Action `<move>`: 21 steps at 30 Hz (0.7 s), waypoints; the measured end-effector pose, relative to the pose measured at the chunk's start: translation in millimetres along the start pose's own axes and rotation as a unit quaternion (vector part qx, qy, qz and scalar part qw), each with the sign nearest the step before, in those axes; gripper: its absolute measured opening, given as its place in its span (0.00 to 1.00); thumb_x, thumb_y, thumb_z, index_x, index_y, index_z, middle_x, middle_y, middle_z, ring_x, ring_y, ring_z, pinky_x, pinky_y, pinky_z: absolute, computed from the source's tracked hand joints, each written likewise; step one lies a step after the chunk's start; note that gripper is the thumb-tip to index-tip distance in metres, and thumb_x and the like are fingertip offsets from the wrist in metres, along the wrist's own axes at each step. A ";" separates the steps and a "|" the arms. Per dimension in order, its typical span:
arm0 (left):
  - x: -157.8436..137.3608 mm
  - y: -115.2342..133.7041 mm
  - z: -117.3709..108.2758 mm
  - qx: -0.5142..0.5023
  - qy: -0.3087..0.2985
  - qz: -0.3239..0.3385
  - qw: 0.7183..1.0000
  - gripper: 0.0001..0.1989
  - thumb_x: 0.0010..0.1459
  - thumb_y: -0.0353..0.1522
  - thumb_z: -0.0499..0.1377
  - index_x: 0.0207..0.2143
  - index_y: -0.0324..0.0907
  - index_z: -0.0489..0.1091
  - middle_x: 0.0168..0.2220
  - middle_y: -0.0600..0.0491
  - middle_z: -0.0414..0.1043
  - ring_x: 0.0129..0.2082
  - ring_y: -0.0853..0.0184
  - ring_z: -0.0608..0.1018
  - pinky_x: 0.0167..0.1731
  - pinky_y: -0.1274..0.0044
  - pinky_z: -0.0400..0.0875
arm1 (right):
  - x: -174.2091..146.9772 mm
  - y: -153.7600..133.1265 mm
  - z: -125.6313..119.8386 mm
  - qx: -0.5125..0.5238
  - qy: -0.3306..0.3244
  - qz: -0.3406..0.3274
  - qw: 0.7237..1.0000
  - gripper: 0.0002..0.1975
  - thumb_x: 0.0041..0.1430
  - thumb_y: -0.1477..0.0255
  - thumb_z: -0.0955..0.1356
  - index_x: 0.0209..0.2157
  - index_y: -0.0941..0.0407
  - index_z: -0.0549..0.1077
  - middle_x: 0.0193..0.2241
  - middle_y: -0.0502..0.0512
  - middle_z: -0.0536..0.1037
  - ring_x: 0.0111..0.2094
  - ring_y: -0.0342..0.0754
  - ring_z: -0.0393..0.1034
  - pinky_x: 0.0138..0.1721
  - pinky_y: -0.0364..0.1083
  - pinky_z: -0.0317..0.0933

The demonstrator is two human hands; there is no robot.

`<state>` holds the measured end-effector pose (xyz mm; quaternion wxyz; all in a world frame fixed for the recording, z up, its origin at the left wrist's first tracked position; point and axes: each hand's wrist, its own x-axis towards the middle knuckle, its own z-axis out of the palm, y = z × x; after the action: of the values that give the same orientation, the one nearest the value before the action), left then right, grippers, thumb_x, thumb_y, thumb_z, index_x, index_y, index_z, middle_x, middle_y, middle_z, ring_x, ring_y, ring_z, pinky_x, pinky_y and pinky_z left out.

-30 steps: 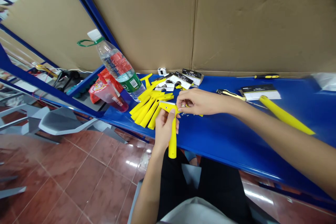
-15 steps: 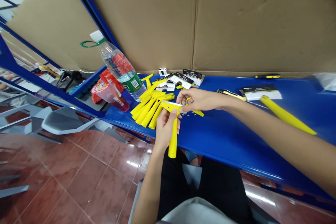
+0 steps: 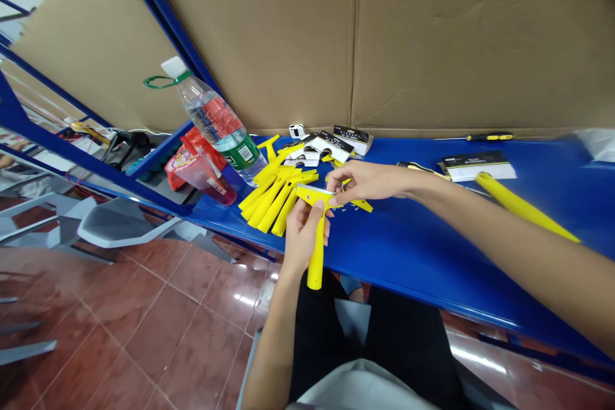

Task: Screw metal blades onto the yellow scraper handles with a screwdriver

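Yellow plastic T-shaped scraper (image 3: 315, 262), mid-frame: left hand (image 3: 302, 230) gripping; right hand (image 3: 354, 180), fingers freshly repositioned, pinching head's right end; adjustment apparently ongoing.

Even light reaches the fingers (image 3: 344, 174); below them, glare streaks the floor (image 3: 158, 307), and soft shadow darkens the table (image 3: 408, 256) to their right. Beyond them, the cards' (image 3: 336, 147) print blurs; well left, chairs (image 3: 110, 221) look stretched.

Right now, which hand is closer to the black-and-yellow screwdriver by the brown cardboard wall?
Right. The right hand is left of the screwdriver, at the head of the yellow T-shaped plastic tool; the left hand is farther left, gripping that tool.
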<state>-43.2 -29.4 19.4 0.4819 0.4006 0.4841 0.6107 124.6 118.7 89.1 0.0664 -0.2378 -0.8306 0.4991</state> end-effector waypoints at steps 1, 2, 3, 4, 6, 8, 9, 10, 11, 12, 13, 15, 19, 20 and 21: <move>0.0 -0.1 0.1 0.002 0.000 -0.001 1.000 0.20 0.67 0.49 0.68 0.43 0.42 0.72 0.34 0.54 0.77 0.20 0.74 0.73 0.16 0.82 0.69 | 0.4 1.0 0.3 0.006 -0.004 0.006 1.000 0.16 0.56 0.57 0.78 0.36 0.54 0.79 0.34 0.53 0.80 0.34 0.48 0.66 0.34 0.48 0.57; 0.0 -0.1 0.1 0.003 0.000 -0.002 1.000 0.20 0.67 0.49 0.68 0.43 0.42 0.72 0.34 0.54 0.77 0.20 0.74 0.73 0.16 0.82 0.69 | 1.0 2.1 1.0 0.010 -0.005 0.011 1.000 0.16 0.56 0.57 0.78 0.36 0.54 0.79 0.34 0.53 0.80 0.34 0.48 0.66 0.34 0.47 0.57; 0.0 -0.1 0.2 0.003 0.001 -0.003 1.000 0.20 0.67 0.49 0.68 0.43 0.42 0.72 0.34 0.54 0.77 0.20 0.74 0.73 0.16 0.82 0.69 | 1.8 3.3 2.0 0.012 -0.002 0.014 1.000 0.16 0.56 0.57 0.78 0.35 0.54 0.79 0.33 0.53 0.80 0.34 0.48 0.66 0.33 0.47 0.57; 0.0 -0.2 0.3 0.004 0.002 -0.005 1.000 0.20 0.67 0.49 0.69 0.43 0.42 0.72 0.33 0.54 0.77 0.20 0.74 0.73 0.15 0.82 0.69 | 2.6 4.5 3.1 0.008 0.003 0.013 1.000 0.16 0.56 0.57 0.78 0.35 0.54 0.78 0.33 0.53 0.80 0.34 0.48 0.67 0.33 0.47 0.56; -0.1 -0.3 0.5 0.006 0.004 -0.007 1.000 0.21 0.66 0.50 0.69 0.44 0.42 0.72 0.33 0.54 0.77 0.21 0.74 0.73 0.16 0.82 0.69 | 3.9 6.1 4.7 -0.010 0.015 0.001 1.000 0.17 0.57 0.55 0.78 0.34 0.54 0.77 0.32 0.52 0.80 0.33 0.47 0.66 0.32 0.47 0.56; -0.2 -0.3 0.8 0.007 0.009 -0.007 1.000 0.21 0.66 0.49 0.69 0.44 0.42 0.72 0.33 0.55 0.77 0.21 0.74 0.73 0.16 0.82 0.69 | 3.9 6.5 4.6 -0.031 0.019 -0.018 0.999 0.18 0.58 0.54 0.77 0.34 0.54 0.76 0.31 0.52 0.80 0.31 0.47 0.66 0.32 0.47 0.56; -0.2 -0.3 0.9 0.006 0.013 -0.007 1.000 0.21 0.66 0.49 0.69 0.44 0.42 0.72 0.33 0.55 0.77 0.20 0.74 0.73 0.16 0.82 0.69 | 3.4 6.2 3.8 -0.038 0.017 -0.026 0.999 0.18 0.58 0.53 0.77 0.34 0.54 0.76 0.31 0.52 0.80 0.31 0.47 0.66 0.32 0.47 0.56; -0.1 -0.2 1.1 0.004 0.015 -0.007 1.000 0.20 0.66 0.49 0.69 0.44 0.42 0.72 0.33 0.55 0.77 0.20 0.74 0.72 0.15 0.81 0.69 | 2.7 5.7 2.6 -0.041 0.012 -0.032 0.999 0.19 0.59 0.53 0.77 0.35 0.54 0.77 0.31 0.52 0.80 0.32 0.47 0.67 0.33 0.47 0.57; -0.1 0.0 1.3 0.002 0.016 -0.008 1.000 0.20 0.66 0.49 0.69 0.43 0.42 0.72 0.33 0.55 0.77 0.20 0.74 0.72 0.15 0.81 0.68 | 1.8 5.2 1.2 -0.040 0.006 -0.035 0.999 0.19 0.59 0.53 0.77 0.36 0.54 0.78 0.32 0.52 0.80 0.32 0.47 0.67 0.34 0.47 0.57; 0.0 0.3 1.6 0.000 0.015 -0.009 1.000 0.20 0.66 0.49 0.69 0.43 0.42 0.72 0.33 0.55 0.77 0.20 0.74 0.72 0.15 0.81 0.68 | 1.0 4.6 -0.1 -0.036 0.000 -0.035 0.999 0.18 0.59 0.53 0.77 0.36 0.54 0.78 0.32 0.52 0.81 0.32 0.47 0.67 0.34 0.47 0.58; 0.2 0.6 1.8 -0.001 0.014 -0.009 1.000 0.20 0.66 0.49 0.69 0.43 0.42 0.72 0.33 0.55 0.77 0.20 0.74 0.72 0.15 0.81 0.68 | 0.4 4.2 -1.1 -0.031 -0.005 -0.032 0.999 0.18 0.59 0.53 0.77 0.37 0.54 0.79 0.32 0.53 0.81 0.33 0.47 0.67 0.35 0.47 0.58; 0.5 1.2 2.4 0.000 0.010 -0.010 1.000 0.20 0.66 0.49 0.69 0.43 0.42 0.72 0.33 0.54 0.77 0.20 0.74 0.72 0.15 0.81 0.68 | -0.1 3.9 -2.0 -0.014 -0.010 -0.019 1.000 0.18 0.58 0.54 0.77 0.37 0.54 0.79 0.33 0.53 0.81 0.33 0.48 0.67 0.35 0.48 0.58; 0.7 2.4 2.9 0.004 0.014 -0.011 1.000 0.22 0.64 0.51 0.70 0.43 0.42 0.72 0.33 0.54 0.77 0.19 0.74 0.72 0.15 0.81 0.68 | 1.2 4.6 -0.2 0.022 -0.009 0.009 1.000 0.20 0.55 0.53 0.80 0.35 0.54 0.78 0.34 0.53 0.81 0.34 0.48 0.67 0.35 0.48 0.58; 0.7 2.5 2.9 0.005 0.013 -0.011 1.000 0.22 0.64 0.51 0.70 0.43 0.42 0.72 0.33 0.54 0.77 0.19 0.74 0.72 0.15 0.81 0.68 | 1.6 4.9 0.5 0.031 -0.008 0.016 0.999 0.20 0.54 0.53 0.80 0.34 0.54 0.78 0.34 0.53 0.80 0.34 0.48 0.67 0.35 0.48 0.58; 0.6 2.6 2.8 0.005 0.011 -0.011 1.000 0.22 0.64 0.51 0.70 0.43 0.42 0.72 0.33 0.54 0.77 0.19 0.74 0.72 0.15 0.81 0.68 | 1.9 5.2 1.1 0.040 -0.009 0.023 0.999 0.21 0.53 0.53 0.81 0.34 0.54 0.78 0.34 0.53 0.80 0.34 0.47 0.66 0.34 0.48 0.57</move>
<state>-41.1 -28.4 22.5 0.4812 0.3909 0.4971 0.6070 124.2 120.7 83.9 0.0569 -0.2494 -0.8049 0.5355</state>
